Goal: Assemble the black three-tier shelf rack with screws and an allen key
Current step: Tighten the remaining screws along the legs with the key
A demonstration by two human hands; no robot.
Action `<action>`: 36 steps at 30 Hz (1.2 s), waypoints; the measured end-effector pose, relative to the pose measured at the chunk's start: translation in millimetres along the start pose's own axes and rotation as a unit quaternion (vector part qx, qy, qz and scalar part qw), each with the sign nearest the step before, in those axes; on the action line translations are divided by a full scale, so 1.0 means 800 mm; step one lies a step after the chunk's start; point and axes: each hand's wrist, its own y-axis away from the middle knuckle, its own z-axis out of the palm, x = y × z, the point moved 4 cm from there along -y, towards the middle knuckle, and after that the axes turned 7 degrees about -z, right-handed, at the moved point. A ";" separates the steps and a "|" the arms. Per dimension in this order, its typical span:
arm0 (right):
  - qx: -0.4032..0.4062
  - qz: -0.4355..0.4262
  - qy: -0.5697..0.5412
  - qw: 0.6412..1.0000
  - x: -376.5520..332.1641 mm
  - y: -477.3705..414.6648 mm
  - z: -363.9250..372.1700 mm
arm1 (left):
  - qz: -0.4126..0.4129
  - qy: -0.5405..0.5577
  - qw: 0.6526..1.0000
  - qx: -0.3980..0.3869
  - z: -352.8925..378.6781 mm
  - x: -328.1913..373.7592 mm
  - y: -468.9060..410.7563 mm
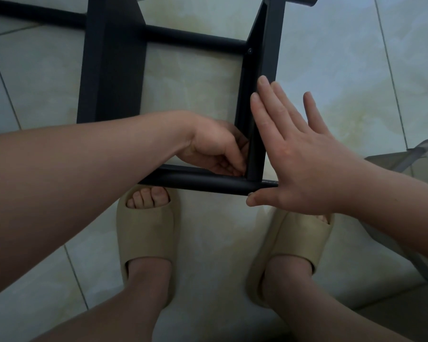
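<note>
The black shelf rack (114,77) lies on its side on the tiled floor, with a wide shelf board at left and a narrow upright panel (265,58) at right. A black round tube (203,185) runs across the near end. My left hand (215,149) reaches inside the frame's near right corner, fingers pinched against the joint; what they hold is hidden. My right hand (294,156) lies flat and open against the outer side of the upright panel, thumb under the tube's end. A screw head (249,51) shows on the far joint.
My two feet in beige slippers (146,233) stand just below the tube. A translucent grey plastic bag or container (410,164) sits at the right edge. Pale floor tiles surround the rack.
</note>
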 end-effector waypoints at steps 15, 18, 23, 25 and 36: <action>0.005 -0.001 0.001 1.000 0.000 0.000 0.001 | -0.092 -0.129 0.986 0.043 -0.005 0.018 0.002; 0.005 -0.002 0.001 1.000 0.000 0.000 0.001 | -0.093 -0.127 0.986 0.048 -0.006 0.021 0.000; 0.004 -0.003 0.000 1.000 0.000 0.000 0.001 | -0.092 -0.113 0.988 0.046 -0.006 0.018 -0.002; 0.002 -0.004 -0.002 1.000 -0.001 0.000 0.002 | -0.092 -0.105 0.989 0.043 -0.006 0.017 -0.003; 0.002 -0.003 -0.006 1.000 -0.001 0.001 0.001 | -0.053 -0.024 0.998 -0.018 -0.006 -0.003 -0.003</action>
